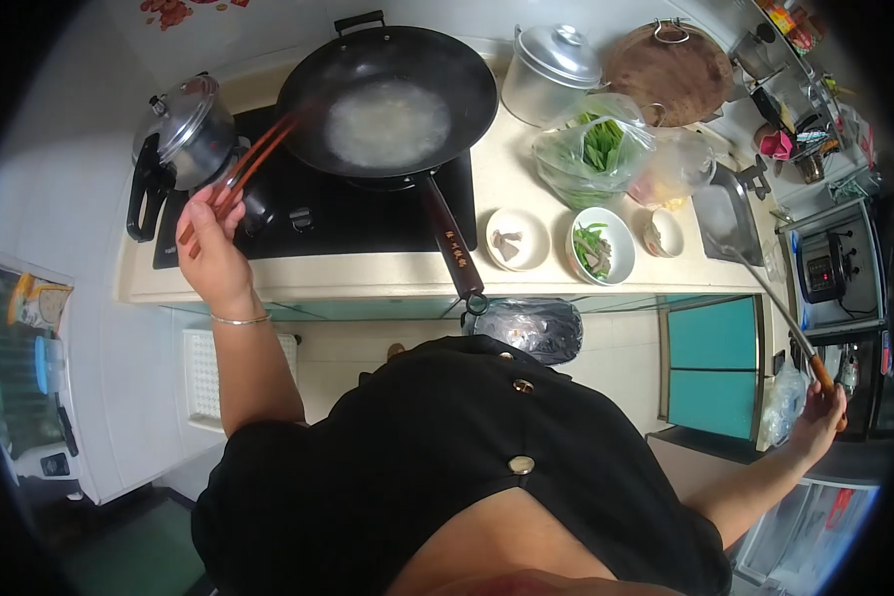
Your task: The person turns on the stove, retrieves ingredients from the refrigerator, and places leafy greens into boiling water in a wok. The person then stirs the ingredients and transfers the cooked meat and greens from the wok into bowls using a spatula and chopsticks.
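My left hand (212,233) is closed round a pair of reddish-brown chopsticks (261,152), whose tips reach the left rim of the black wok (308,84). Cloudy liquid (387,124) lies in the wok, which stands on the black stove (303,233) with its brown handle (451,238) toward me. Far to the right, my right hand (819,422) grips the wooden handle of a long metal utensil (791,323). Its far end is by the sink (733,214); its exact shape is hard to make out.
A pressure cooker (191,129) stands left of the wok. Right of it are a lidded pot (551,84), a bag of greens (596,149), a round wooden board (670,72) and bowls (517,238) with food. A lined bin (531,330) is below the counter edge.
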Motion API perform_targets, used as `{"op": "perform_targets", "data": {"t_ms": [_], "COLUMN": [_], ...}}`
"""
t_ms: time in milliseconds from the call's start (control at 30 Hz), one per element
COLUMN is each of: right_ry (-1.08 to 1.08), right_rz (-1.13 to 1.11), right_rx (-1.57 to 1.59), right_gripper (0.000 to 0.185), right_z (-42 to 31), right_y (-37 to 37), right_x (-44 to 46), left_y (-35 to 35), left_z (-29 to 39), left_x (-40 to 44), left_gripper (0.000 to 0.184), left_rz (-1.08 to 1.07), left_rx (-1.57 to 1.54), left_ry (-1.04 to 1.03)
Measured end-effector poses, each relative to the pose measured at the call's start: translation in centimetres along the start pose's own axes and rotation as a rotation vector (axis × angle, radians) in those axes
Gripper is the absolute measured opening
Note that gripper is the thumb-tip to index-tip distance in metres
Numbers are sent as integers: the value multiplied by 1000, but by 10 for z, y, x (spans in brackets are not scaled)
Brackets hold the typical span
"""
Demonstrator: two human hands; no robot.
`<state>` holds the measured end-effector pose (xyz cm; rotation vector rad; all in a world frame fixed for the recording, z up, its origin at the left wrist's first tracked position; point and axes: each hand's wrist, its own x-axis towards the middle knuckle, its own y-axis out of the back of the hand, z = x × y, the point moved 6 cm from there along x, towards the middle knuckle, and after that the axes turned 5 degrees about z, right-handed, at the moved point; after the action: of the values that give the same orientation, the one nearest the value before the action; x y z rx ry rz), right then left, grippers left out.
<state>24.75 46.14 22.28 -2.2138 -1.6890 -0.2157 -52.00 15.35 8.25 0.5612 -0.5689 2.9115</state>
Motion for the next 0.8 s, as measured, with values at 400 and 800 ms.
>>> {"op": "perform_targets", "data": {"t_ms": [400, 800], "right_ry": [-120, 348], "right_rz": [-558, -911], "right_rx": [275, 111], "right_gripper": [27, 8], "right_z": [42, 115], "right_y": [-244, -440], "right_x": [-39, -161], "left_y": [73, 88], "left_z": [33, 100], "left_x": [7, -81], "left_gripper": [30, 30], "left_rz": [-30, -155], "left_rx": [212, 272], "left_ry": [-150, -679]}}
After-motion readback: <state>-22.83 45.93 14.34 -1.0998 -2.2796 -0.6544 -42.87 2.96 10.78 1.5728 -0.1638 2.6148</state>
